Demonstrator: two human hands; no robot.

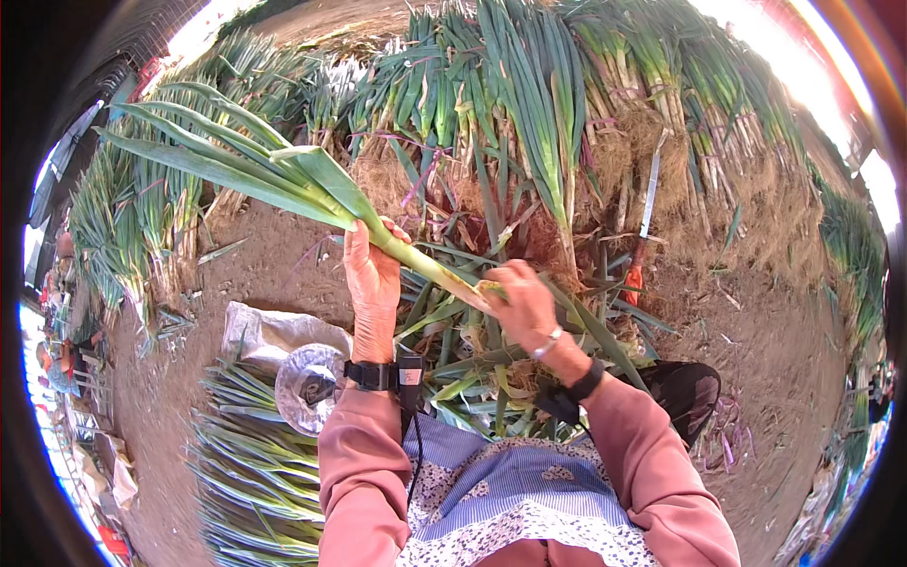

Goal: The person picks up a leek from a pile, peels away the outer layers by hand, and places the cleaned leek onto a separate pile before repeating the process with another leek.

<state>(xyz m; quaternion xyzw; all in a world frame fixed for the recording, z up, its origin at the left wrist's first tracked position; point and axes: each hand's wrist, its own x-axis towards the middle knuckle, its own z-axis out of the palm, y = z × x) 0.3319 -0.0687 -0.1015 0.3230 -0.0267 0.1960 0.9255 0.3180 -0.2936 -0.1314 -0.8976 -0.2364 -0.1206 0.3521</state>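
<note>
A long leek (430, 267) slants across the middle, its broad green leaves pointing to the far left and its pale stem running down to the right. My left hand (375, 269) is wrapped round the stem just below where the leaves fan out. At the root end, my right hand (522, 300) is closed with its fingertips on a yellowish, brownish bit of outer skin. The very tip of the root end is hidden behind those fingers. Beneath both hands lies a heap of stripped leaves (472, 354).
Tied bundles of leeks (539, 104) with shaggy roots line the far side. A knife (647, 203) with an orange handle lies at right. Trimmed leeks (255, 472) are piled at lower left, beside a whitish sack (274, 331) and a round clear plastic-looking object (310, 389).
</note>
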